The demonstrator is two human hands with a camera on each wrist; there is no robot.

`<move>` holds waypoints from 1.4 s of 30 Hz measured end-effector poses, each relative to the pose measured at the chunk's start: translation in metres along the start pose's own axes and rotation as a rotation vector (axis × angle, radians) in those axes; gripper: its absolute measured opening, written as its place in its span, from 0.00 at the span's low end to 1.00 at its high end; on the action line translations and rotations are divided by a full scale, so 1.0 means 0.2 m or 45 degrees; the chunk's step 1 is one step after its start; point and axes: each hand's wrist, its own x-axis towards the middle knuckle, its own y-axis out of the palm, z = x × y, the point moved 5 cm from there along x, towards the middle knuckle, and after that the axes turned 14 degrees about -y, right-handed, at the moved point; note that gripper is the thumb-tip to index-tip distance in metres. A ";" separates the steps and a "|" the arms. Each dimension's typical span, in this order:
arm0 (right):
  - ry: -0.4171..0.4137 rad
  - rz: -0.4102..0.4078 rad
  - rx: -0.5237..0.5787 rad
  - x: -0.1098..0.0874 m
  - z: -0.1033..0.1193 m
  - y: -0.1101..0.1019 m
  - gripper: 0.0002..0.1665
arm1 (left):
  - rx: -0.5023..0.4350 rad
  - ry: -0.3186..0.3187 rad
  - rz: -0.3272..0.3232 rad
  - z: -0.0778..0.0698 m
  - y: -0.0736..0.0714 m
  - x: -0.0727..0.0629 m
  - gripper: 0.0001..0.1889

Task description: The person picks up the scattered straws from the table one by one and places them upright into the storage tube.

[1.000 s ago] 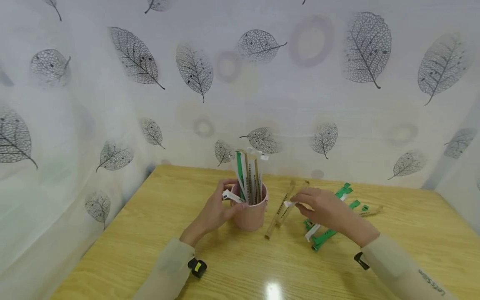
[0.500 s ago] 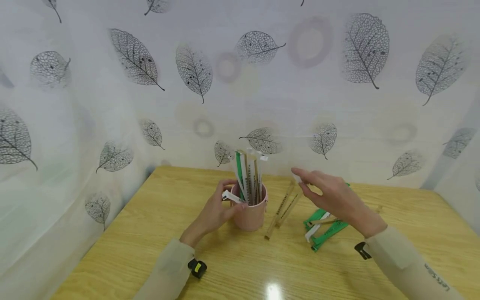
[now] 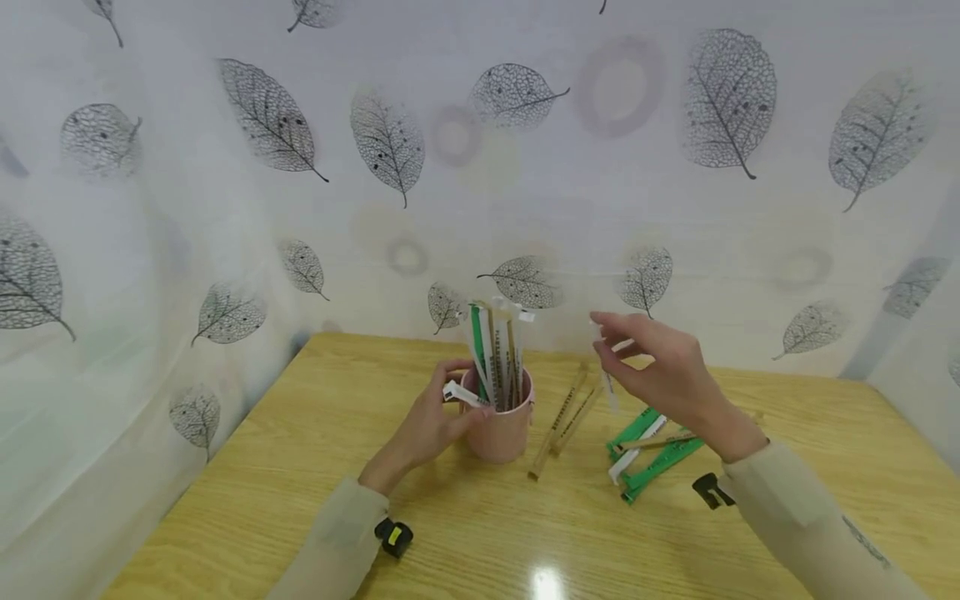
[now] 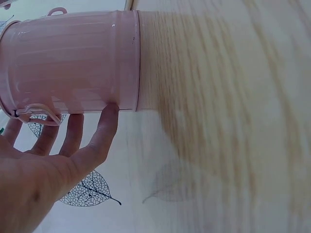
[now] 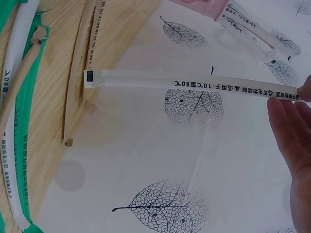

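A pink pail-shaped cup (image 3: 498,437) stands on the table, packed with upright wrapped straws (image 3: 498,350) in white, brown and green. My left hand (image 3: 423,429) grips the cup from the left, thumb near the rim and fingers around its side. One white wrapped straw (image 3: 465,394) slants out over the rim beside that hand. The left wrist view shows the fingers (image 4: 104,131) against the cup wall, by its small handle. To the right and raised, my right hand (image 3: 667,362) pinches a white wrapped straw (image 5: 194,85) near one end, its printed length hanging down.
Two brown wrapped straws (image 3: 558,425) lie right of the cup. Beyond them is a loose pile of green, white and brown wrapped straws (image 3: 660,458), below my right hand. A leaf-printed curtain (image 3: 390,275) closes off the back of the wooden table (image 3: 465,533).
My right hand has risen from low over the brown straws, tipping the white straw so it hangs down. My left hand and the cup have stayed put.
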 end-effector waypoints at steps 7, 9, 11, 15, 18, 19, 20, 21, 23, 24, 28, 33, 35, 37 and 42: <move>0.057 -0.093 0.016 0.14 -0.01 0.01 0.32 | 0.002 0.002 -0.003 0.01 0.00 0.00 0.35; 0.081 -0.122 0.038 0.18 -0.02 0.02 0.32 | -0.003 0.001 -0.004 0.01 0.00 0.00 0.35; 0.104 -0.156 0.060 0.21 -0.02 0.02 0.31 | -0.003 -0.002 -0.007 0.02 0.00 0.00 0.36; 0.147 -0.212 0.119 0.28 -0.03 0.03 0.30 | 0.004 -0.003 -0.009 0.02 0.00 0.00 0.35; 0.158 -0.236 0.153 0.34 -0.02 0.03 0.29 | 0.013 0.010 -0.005 0.02 0.00 0.00 0.35; 0.159 -0.244 0.165 0.36 -0.02 0.03 0.29 | 0.012 0.015 -0.005 0.02 0.00 0.00 0.35; 0.158 -0.257 0.184 0.37 -0.02 0.03 0.29 | 0.016 0.021 -0.006 0.01 -0.01 0.00 0.35; 0.158 -0.271 0.198 0.39 -0.02 0.03 0.29 | 0.015 0.029 -0.005 0.01 -0.01 0.00 0.35; 0.161 -0.303 0.240 0.42 -0.02 0.04 0.29 | 0.013 0.040 -0.003 0.01 -0.01 -0.01 0.36; 0.162 -0.320 0.255 0.43 -0.02 0.04 0.29 | 0.012 0.042 -0.002 0.00 -0.01 -0.01 0.35; 0.159 -0.333 0.273 0.45 -0.01 0.09 0.27 | 0.008 0.031 0.005 0.00 -0.01 0.00 0.35; 0.166 -0.276 0.249 0.40 0.00 0.18 0.27 | 0.013 0.019 -0.002 0.01 -0.01 0.00 0.35; 0.181 -0.261 0.244 0.36 0.00 0.21 0.28 | 0.018 0.021 -0.005 0.01 -0.01 0.00 0.35; 0.197 -0.250 0.247 0.32 0.00 0.24 0.28 | 0.023 0.021 -0.008 0.01 -0.01 0.00 0.35; 0.236 -0.202 0.260 0.22 0.00 0.31 0.28 | 0.009 0.028 -0.004 0.02 0.00 0.01 0.35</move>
